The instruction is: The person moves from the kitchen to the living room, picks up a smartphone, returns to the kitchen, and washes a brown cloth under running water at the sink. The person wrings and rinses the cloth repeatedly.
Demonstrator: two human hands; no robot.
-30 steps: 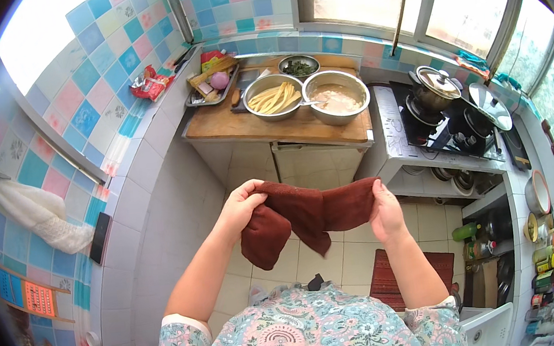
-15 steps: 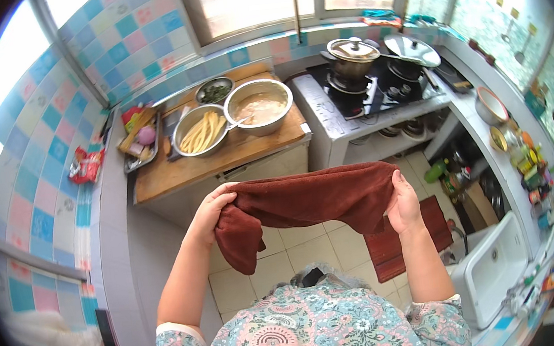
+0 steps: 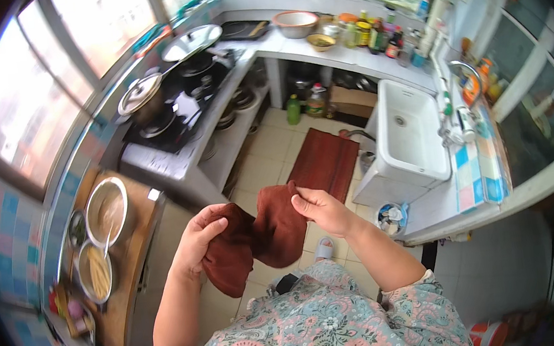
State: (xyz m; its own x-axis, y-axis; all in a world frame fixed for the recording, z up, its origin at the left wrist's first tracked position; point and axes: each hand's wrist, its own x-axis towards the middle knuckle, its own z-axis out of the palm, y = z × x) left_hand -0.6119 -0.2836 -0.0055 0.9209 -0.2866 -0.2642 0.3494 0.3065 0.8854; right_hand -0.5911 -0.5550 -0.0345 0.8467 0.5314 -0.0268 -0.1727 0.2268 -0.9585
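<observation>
Between my hands hangs a dark red-brown cloth [image 3: 279, 230], sagging in folds in front of my body. My left hand [image 3: 204, 236] is closed on its left end, thumb on top, and a loose flap droops below the fingers. At the upper right corner, my right hand [image 3: 321, 209] pinches the cloth between thumb and fingers. Both hands are up in the air above the tiled floor, apart from every counter.
Left, a wooden-topped counter [image 3: 136, 236] bears bowls of batter and yellow strips. A stove [image 3: 171, 133] with a lidded pot [image 3: 142, 100] stands beyond. Ahead lies a red mat [image 3: 322, 163]; a white sink [image 3: 414, 133] and a waste bin [image 3: 391, 219] are right.
My view and body have turned right, toward the sink. My hands have come closer together, so the cloth, stretched wide before, now sags in folds. Both hands still grip it.
</observation>
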